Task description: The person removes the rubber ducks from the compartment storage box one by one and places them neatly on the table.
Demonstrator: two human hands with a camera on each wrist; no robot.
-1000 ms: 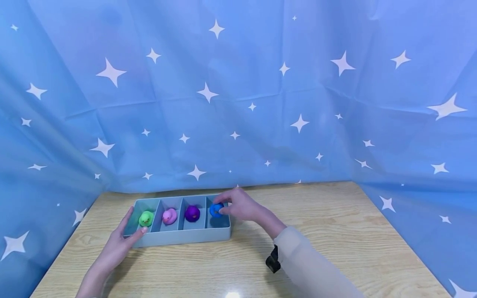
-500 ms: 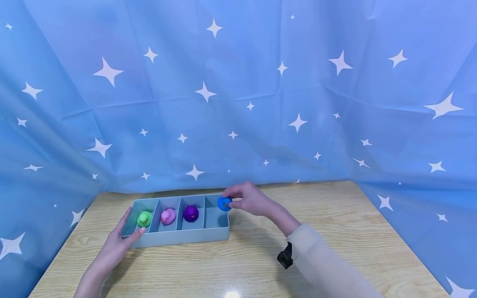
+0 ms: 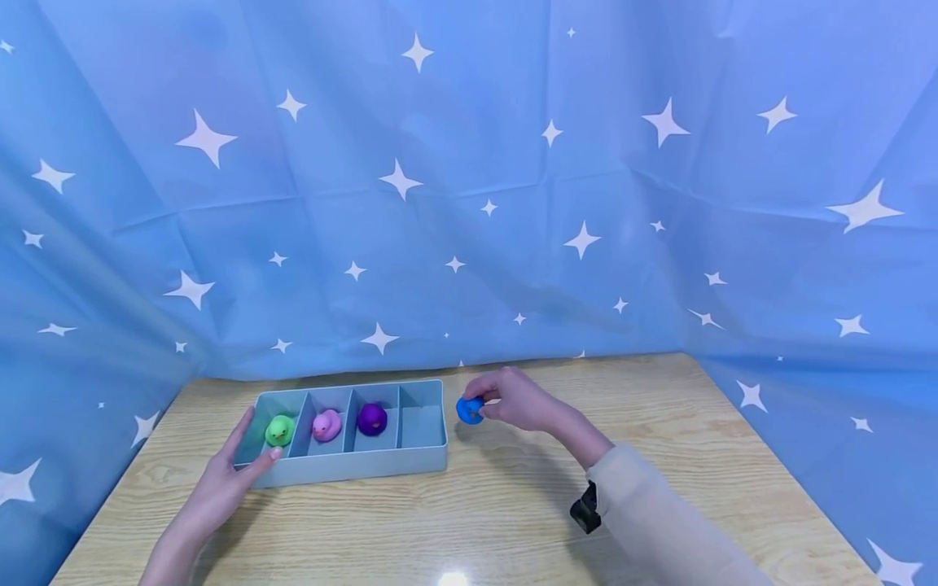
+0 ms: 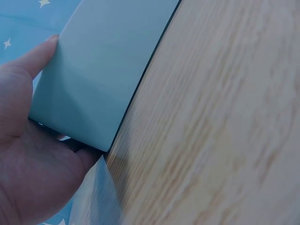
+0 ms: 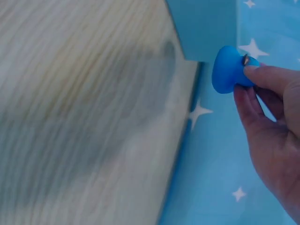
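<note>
Head view: your right hand (image 3: pixel 516 399) is pinching the blue duck (image 3: pixel 470 409) beside the tray (image 3: pixel 352 468); your left hand (image 3: pixel 220 480) is resting flat-fingered against the tray's end.

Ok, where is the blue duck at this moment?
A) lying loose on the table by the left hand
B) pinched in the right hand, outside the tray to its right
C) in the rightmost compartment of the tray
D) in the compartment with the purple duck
B: the right hand pinches the blue duck just beyond the right end of the tray, whose rightmost compartment holds nothing.
</note>
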